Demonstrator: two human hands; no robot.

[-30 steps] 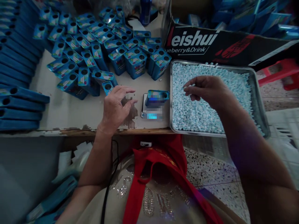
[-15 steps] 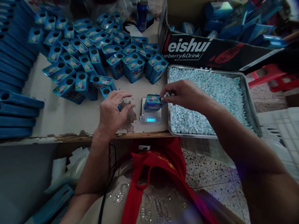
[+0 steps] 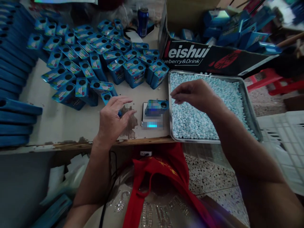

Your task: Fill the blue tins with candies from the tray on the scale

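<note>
A small scale (image 3: 152,122) with a lit display stands near the table's front edge. On it rests a blue candy box (image 3: 155,108), its round hole showing at the right end of the top. To the left hovers my left hand (image 3: 113,118), thumb and fingers apart, nothing between them. Just behind its fingers is a blue box (image 3: 106,96), partly covered by the hand. My right hand (image 3: 193,95) is over the left part of a metal tray (image 3: 170,123) of pale blue and white candies (image 3: 197,123). Its fingers are drawn together; whether they pinch any candies is hidden.
Many open-topped blue boxes (image 3: 134,76) crowd the table behind. Blue boxes are stacked (image 3: 19,107) at the left edge. A black carton (image 3: 187,58) holding more blue boxes stands behind the tray. A blue drink can (image 3: 142,22) is at the back.
My right hand has moved right, from the box's hole, where it held several candies, to above the tray. My left hand has hardly moved. The view has shifted slightly.
</note>
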